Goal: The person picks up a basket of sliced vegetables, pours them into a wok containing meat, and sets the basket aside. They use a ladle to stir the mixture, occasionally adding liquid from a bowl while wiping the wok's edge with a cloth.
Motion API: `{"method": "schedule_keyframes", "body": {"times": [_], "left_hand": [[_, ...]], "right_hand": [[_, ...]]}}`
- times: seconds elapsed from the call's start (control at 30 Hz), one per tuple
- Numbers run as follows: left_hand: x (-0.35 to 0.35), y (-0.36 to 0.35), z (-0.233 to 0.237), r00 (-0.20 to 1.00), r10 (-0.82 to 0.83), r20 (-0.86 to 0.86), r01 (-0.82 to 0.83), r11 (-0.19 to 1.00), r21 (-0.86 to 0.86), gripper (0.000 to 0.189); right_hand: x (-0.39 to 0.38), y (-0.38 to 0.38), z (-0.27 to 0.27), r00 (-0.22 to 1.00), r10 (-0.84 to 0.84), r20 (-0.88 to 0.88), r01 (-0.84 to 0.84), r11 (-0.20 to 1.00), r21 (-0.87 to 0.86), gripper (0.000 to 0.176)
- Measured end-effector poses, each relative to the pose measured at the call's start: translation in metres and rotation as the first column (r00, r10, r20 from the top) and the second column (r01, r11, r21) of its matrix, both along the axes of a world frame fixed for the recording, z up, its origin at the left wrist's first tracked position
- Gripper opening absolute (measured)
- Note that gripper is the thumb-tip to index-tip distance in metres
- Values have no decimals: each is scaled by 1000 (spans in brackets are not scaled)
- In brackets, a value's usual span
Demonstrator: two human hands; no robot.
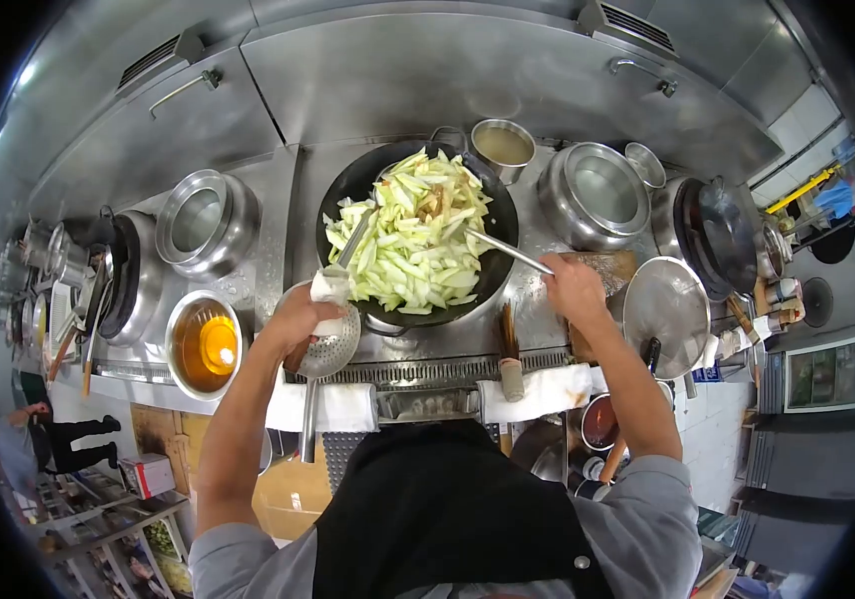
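Observation:
A black wok (502,215) holds a heap of pale green sliced vegetable (412,235) with a few brownish bits on top. My left hand (292,321) is closed at the wok's near left, gripping a metal-shafted utensil (356,238) with a wooden handle end; its head is hidden among the slices. White cloth (329,290) is bunched at that hand. Below it lies a perforated skimmer (335,351), its handle pointing toward me. My right hand (574,288) is closed around a metal handle (509,250) that reaches into the vegetables, where its head is buried.
Metal pots (607,195) stand right of the wok, and another pot (198,220) stands left. A bowl of orange liquid (178,344) sits front left. A strainer (667,311) lies right, a brush (510,349) near the front edge. Someone (58,434) is at far left.

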State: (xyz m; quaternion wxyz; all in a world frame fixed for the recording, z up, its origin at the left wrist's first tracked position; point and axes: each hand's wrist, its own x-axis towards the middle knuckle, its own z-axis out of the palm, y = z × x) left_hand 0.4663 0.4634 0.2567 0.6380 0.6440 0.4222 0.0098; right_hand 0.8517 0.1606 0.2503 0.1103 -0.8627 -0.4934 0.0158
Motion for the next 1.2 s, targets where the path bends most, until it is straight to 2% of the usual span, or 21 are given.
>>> {"method": "schedule_keyframes", "body": {"times": [0.1, 0.17, 0.2, 0.27, 0.3, 0.33, 0.4, 0.43, 0.5, 0.6, 0.77, 0.83, 0.9, 1.0, 1.07, 1.1, 1.13, 1.2], "left_hand": [[-17, 5, 10, 999, -41, 21, 41, 999, 18, 42], [-22, 4, 20, 989, -126, 80, 115, 985, 128, 48], [-23, -1, 36, 989, -123, 85, 112, 986, 126, 48], [-24, -10, 73, 984, -172, -57, 180, 957, 227, 58], [-29, -4, 57, 975, -204, 90, 178, 955, 238, 71], [-36, 0, 52, 973, -210, 98, 182, 953, 241, 71], [-43, 2, 52, 966, -254, -46, 232, 773, 591, 83], [-48, 4, 54, 963, -266, -37, 235, 768, 596, 83], [-60, -1, 77, 947, -273, -170, 320, 739, 593, 93], [-77, -8, 96, 932, -304, -198, 360, 705, 611, 94], [-81, 5, 60, 938, -260, -228, 343, 618, 708, 91], [-80, 10, 42, 942, -228, -245, 334, 599, 728, 89], [-79, 25, 26, 948, -171, -267, 317, 556, 768, 87], [-71, 40, 12, 925, -111, -363, 359, 569, 740, 86], [-69, 46, -14, 927, -112, -357, 356, 558, 750, 85], [-69, 43, -16, 929, -113, -353, 355, 543, 761, 83], [-68, 36, -20, 926, -109, -361, 360, 546, 757, 83], [-63, 12, -11, 980, -174, -101, 201, 843, 499, 81]], "right_hand": [[-11, -8, 32, 998, -14, 54, 13, 1000, 21, 26], [-21, -12, 53, 996, -40, 84, 37, 999, 29, 29], [-28, -14, 63, 995, -37, 90, 34, 999, 27, 29], [-42, -19, 85, 986, -98, 136, 101, 995, -18, 30], [-52, -21, 96, 983, -100, 153, 103, 995, -13, 29], [-61, -24, 104, 981, -106, 160, 109, 994, -12, 29], [-76, -31, 120, 970, -116, 214, 122, 992, -13, 29], [-84, -34, 129, 966, -129, 224, 134, 991, -9, 29], [-104, -38, 143, 958, -99, 268, 81, 994, 79, 29], [-128, -43, 150, 957, -123, 262, 107, 991, 77, 28], [-151, -55, 158, 957, -107, 268, 112, 994, -3, 26], [-155, -71, 164, 960, -193, 203, 201, 980, -16, 26], [-162, -86, 186, 955, -196, 223, 218, 973, -78, 24], [-151, -106, 196, 947, -178, 269, 228, 958, -171, 22], [-139, -113, 191, 957, -146, 251, 214, 938, -272, 24], [-122, -116, 174, 980, -77, 184, 124, 958, -258, 22], [-111, -114, 153, 982, -71, 175, 116, 958, -261, 22], [-104, -102, 113, 998, -67, 5, 67, 977, -202, 24]]}}
